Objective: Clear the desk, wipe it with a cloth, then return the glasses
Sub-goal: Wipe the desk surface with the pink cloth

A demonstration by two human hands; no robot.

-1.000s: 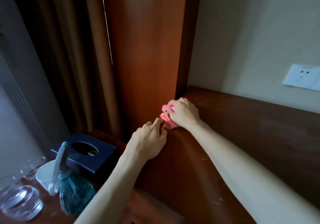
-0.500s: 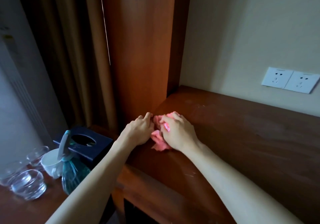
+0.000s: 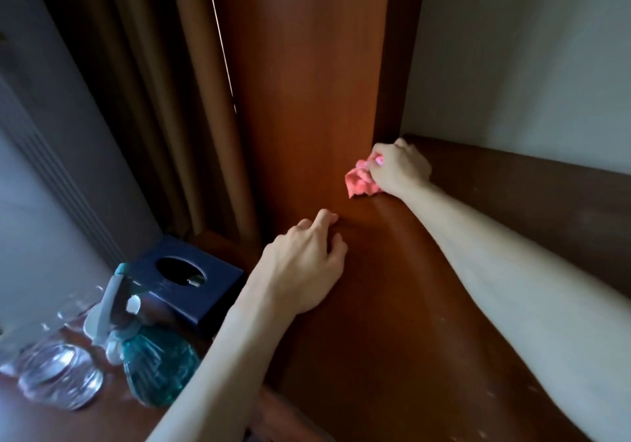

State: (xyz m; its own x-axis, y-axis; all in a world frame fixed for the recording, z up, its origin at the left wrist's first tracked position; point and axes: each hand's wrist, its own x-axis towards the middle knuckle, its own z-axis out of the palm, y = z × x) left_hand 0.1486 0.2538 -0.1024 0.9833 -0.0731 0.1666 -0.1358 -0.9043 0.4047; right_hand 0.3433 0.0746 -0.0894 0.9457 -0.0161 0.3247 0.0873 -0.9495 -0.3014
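head view: tabletop (image 3: 392,322) is cleared; right hand (image 3: 397,168) grips the pink cloth (image 3: 360,182) in its 12 o'clock corner, left hand (image 3: 304,267) rests relaxed. drinking glasses (image 3: 58,373), at 8 o'clock, await return.

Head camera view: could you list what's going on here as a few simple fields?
right hand: grips the pink cloth, pressed into the desk's back corner
left hand: rests on the desk, fingers loosely bent, holding nothing
lower surface, left: glasses, blue spray bottle, dark tissue box
stage: wiping; glasses not yet returned
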